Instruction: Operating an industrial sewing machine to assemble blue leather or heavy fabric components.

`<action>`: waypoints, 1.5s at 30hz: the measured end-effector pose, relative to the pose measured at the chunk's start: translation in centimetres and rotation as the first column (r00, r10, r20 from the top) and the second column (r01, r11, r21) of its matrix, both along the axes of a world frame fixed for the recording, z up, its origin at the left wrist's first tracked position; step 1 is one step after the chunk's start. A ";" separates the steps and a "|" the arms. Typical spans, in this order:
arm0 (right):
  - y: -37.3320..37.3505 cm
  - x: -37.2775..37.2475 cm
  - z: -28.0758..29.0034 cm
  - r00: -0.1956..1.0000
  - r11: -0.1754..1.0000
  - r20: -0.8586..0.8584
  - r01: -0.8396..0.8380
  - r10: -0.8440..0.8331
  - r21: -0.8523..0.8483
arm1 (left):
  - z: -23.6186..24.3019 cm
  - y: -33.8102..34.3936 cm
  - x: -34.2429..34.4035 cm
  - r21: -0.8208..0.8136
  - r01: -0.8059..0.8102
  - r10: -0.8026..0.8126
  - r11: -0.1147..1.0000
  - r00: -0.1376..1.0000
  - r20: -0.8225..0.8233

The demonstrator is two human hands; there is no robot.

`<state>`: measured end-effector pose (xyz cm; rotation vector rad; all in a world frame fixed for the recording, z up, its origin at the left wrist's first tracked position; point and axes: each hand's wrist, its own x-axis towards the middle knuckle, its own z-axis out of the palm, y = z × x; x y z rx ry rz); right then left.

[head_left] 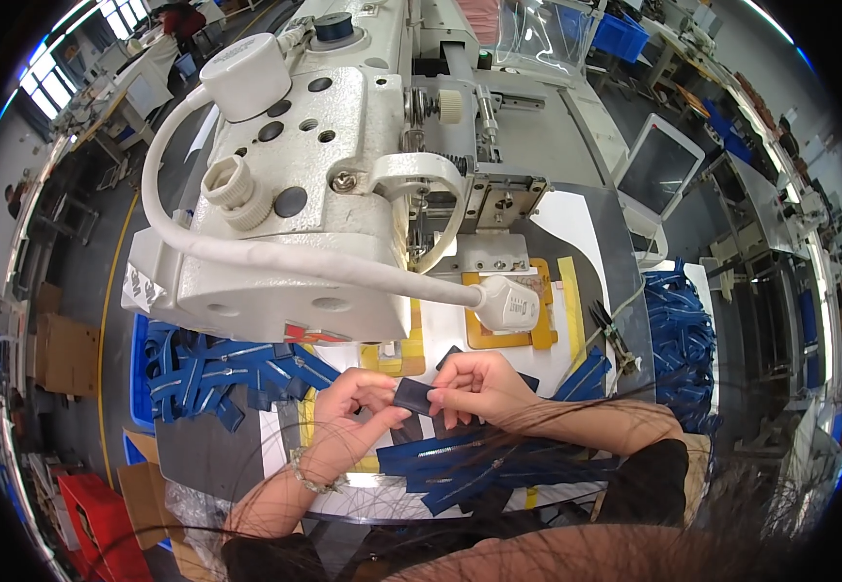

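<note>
My left hand (pixel 355 405) and my right hand (pixel 482 390) meet in front of the sewing machine head. Between them they pinch a small dark navy fabric piece (pixel 413 396), the left at its left end and the right at its right end. Just below my hands several blue zippers (pixel 469 468) with metal teeth lie spread on the worktable. Another dark fabric piece (pixel 448 359) shows partly behind my right hand. A larger heap of blue zippers (pixel 227 373) lies to the left of my left hand.
The white sewing machine (pixel 295 223) looms ahead, a thick white cable looping across it. Yellow clamp plates (pixel 542 330) sit under its needle area. To the right are pliers (pixel 613 335), more blue zippers (pixel 678 339) and a screen (pixel 660 167). Cardboard (pixel 144 497) stands at lower left.
</note>
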<state>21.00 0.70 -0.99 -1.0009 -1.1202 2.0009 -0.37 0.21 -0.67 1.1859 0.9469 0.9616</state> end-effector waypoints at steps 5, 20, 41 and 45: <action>-0.1 0.1 0.0 1.000 1.000 0.029 0.008 -0.008 0.010 | -0.3 0.6 -0.2 -0.078 0.089 -0.084 0.993 0.995 0.060; -0.4 -0.6 0.0 1.000 0.997 0.018 0.000 -0.002 0.076 | -0.8 0.9 0.0 0.241 0.008 0.045 0.971 0.976 -0.212; 0.0 -0.4 -0.9 1.000 1.000 -0.028 -0.007 0.007 -0.018 | -0.6 0.3 0.6 0.298 -0.001 0.107 0.954 0.934 -0.340; -0.2 -0.5 -1.3 0.998 0.999 -0.065 0.019 -0.016 0.035 | -0.6 0.2 0.6 0.266 0.003 0.086 0.964 0.943 -0.322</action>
